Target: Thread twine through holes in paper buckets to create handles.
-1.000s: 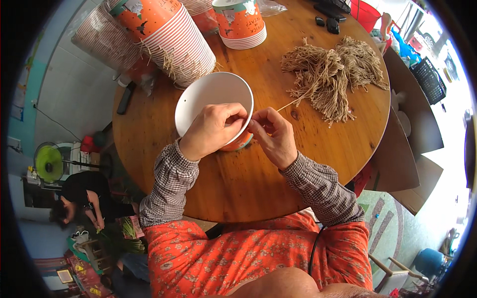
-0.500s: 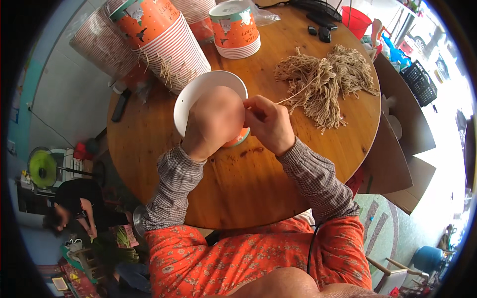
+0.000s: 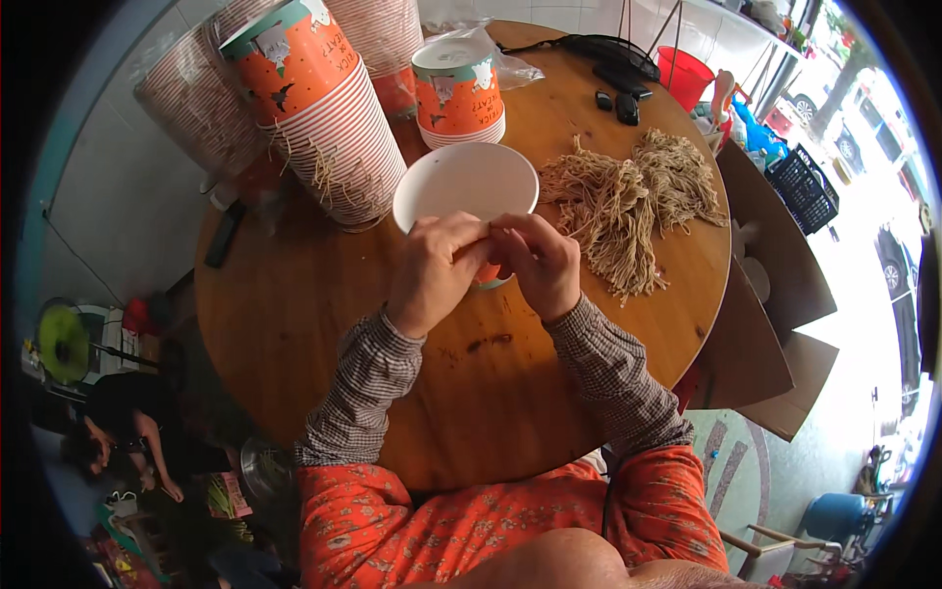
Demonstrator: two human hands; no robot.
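Note:
In front of me a round paper bucket (image 3: 467, 182), white inside with an orange and green outside, tilts on the table. My left hand (image 3: 438, 267) is closed at its near rim, fingers curled against it. Beside it my right hand (image 3: 540, 263) is pinched, its fingertips meeting the left hand's over the same rim. Whatever sits between the right fingertips is hidden; no cord shows there now. To the right lies a heap of beige cords (image 3: 628, 201). A tall leaning stack of nested buckets (image 3: 339, 133) stands left, with short cord ends sticking out of its side.
A shorter stack of buckets (image 3: 459, 93) stands behind the one at my hands. Bagged stacks (image 3: 182, 118) rise at far left. A dark object (image 3: 225, 236) lies at the left table edge. Small black items (image 3: 626, 108) lie far right. Open cardboard boxes (image 3: 751, 329) stand right of the table.
My left hand has come down from in front of the bucket's opening to its near rim. The bucket's mouth has shifted right. The cord end trailing from my right hand no longer shows.

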